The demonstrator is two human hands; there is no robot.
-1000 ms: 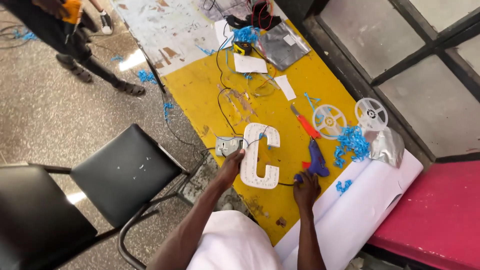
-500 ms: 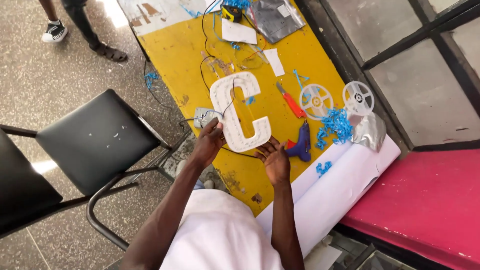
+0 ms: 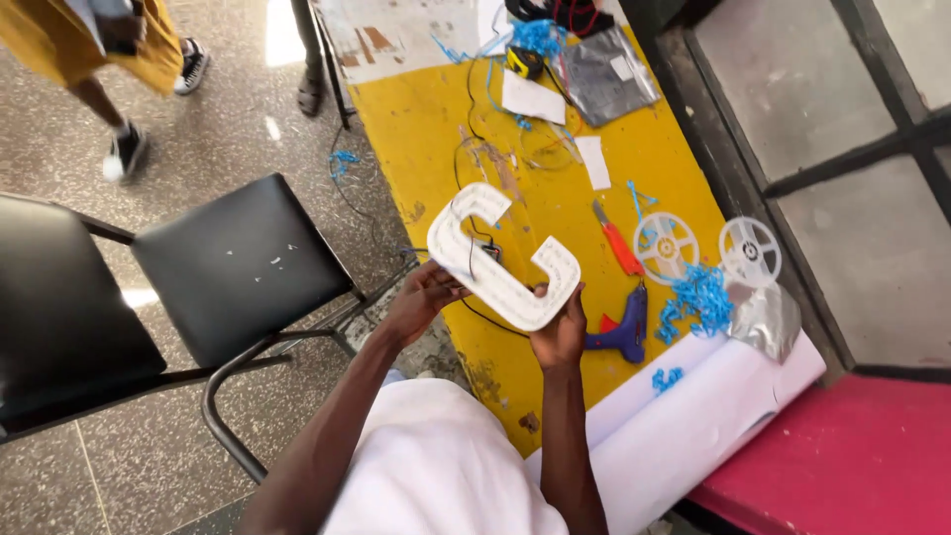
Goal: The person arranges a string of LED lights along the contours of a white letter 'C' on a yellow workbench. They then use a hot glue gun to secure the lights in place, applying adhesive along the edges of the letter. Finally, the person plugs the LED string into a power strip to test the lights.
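C-shaped white letter [image 3: 500, 263] held between left hand [image 3: 424, 294] and right hand [image 3: 560, 332].

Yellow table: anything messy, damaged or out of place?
Yes. Blue scraps lie strewn over the yellow table and on the floor. The tabletop's paint is worn off at its far end. Black wires loop loosely across it. Both hands, left and right, hold the white letter.

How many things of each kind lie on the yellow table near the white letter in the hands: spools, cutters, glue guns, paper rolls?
White empty spools: 2
Red utility cutter: 1
Blue glue gun: 1
White paper rolls: 2
Total: 6
The C-shaped white letter is held by the left hand and right hand.
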